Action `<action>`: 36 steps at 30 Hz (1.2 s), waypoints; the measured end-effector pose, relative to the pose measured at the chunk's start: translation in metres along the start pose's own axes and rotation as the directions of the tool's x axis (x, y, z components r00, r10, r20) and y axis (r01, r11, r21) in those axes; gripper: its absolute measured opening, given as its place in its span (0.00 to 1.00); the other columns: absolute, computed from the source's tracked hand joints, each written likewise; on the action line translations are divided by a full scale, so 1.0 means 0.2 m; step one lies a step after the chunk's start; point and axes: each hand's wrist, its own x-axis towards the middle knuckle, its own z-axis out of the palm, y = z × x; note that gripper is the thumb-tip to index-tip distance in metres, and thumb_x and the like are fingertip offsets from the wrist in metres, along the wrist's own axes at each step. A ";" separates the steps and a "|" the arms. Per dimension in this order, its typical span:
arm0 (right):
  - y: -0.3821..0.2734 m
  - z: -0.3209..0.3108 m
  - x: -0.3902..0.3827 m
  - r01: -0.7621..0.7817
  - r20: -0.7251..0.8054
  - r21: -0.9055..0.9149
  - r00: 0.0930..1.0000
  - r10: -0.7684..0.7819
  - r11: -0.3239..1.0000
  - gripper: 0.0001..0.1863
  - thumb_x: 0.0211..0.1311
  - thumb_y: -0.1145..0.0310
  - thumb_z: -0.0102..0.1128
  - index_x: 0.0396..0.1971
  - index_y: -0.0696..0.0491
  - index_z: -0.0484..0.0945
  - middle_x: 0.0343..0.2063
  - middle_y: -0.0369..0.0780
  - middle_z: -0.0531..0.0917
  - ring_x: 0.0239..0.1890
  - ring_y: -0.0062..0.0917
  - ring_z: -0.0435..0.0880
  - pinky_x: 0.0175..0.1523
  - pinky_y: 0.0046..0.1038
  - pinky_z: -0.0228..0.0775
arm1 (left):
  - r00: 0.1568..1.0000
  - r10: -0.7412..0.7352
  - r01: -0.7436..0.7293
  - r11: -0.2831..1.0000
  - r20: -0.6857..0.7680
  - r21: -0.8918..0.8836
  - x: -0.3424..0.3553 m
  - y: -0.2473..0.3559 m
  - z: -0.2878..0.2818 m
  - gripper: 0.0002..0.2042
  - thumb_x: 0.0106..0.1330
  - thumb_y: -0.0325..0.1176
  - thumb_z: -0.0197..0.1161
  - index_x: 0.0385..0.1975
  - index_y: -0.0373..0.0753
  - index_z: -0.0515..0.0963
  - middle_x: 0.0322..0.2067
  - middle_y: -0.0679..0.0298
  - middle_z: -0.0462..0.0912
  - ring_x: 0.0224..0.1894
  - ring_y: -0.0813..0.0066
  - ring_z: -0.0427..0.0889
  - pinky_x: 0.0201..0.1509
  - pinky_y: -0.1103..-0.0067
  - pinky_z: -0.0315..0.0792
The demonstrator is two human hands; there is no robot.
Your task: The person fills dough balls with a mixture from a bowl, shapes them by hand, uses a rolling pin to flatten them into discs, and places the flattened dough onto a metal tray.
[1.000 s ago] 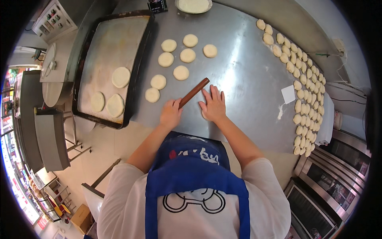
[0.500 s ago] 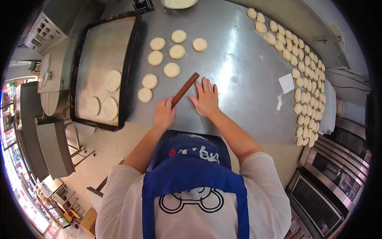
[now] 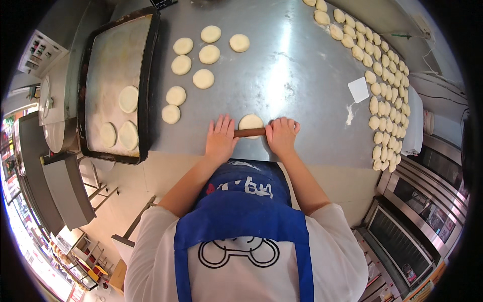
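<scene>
- Left hand, near frame centre, lies flat, fingers outstretched, over one end of a rolling pin;
- right hand bends over the other; its grip is unclear;
- beneath the pin, a dough round;
- beyond, upper left, more dough discs.

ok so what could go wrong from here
The rolling pin lies across a dough round, so uneven pressure could leave one side thinner. The small dough pieces crowded along the right side of the table might stick together.
</scene>
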 end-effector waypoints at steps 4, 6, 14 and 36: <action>0.01 0.09 0.27 -0.043 0.047 0.005 0.998 0.043 0.999 0.13 0.59 0.53 0.64 0.30 0.49 0.79 0.32 0.37 0.80 0.42 0.35 0.77 0.53 0.44 0.63 | 0.998 -0.056 0.057 0.983 -0.013 0.174 0.25 -0.14 -0.01 0.38 0.67 0.53 0.61 0.70 0.32 0.63 0.75 0.54 0.55 0.78 0.59 0.49 0.78 0.53 0.47; 0.02 0.09 0.47 -0.048 0.002 0.075 0.999 0.048 0.996 0.13 0.61 0.54 0.63 0.31 0.49 0.80 0.31 0.37 0.80 0.40 0.35 0.78 0.52 0.43 0.63 | 0.994 -0.007 0.032 0.973 -0.109 0.229 0.45 -0.24 -0.04 0.37 0.67 0.52 0.61 0.70 0.33 0.63 0.75 0.54 0.57 0.78 0.59 0.51 0.77 0.53 0.47; 0.06 0.09 -0.07 0.143 0.018 0.127 0.989 -0.146 0.982 0.24 0.63 0.60 0.60 0.58 0.51 0.76 0.63 0.42 0.77 0.67 0.36 0.72 0.70 0.50 0.54 | 0.985 0.092 -0.107 0.989 0.148 0.097 -0.02 -0.09 0.04 0.34 0.67 0.49 0.61 0.68 0.34 0.65 0.73 0.54 0.61 0.77 0.60 0.55 0.76 0.57 0.51; 0.07 -0.05 -0.31 0.089 0.079 0.302 0.990 -0.118 0.949 0.15 0.43 0.67 0.66 0.35 0.48 0.78 0.37 0.37 0.80 0.46 0.33 0.78 0.57 0.40 0.61 | 0.859 -0.203 0.496 0.097 0.470 -0.863 0.31 0.10 0.15 0.13 0.64 0.33 0.69 0.45 0.38 0.78 0.42 0.63 0.84 0.47 0.69 0.83 0.50 0.72 0.78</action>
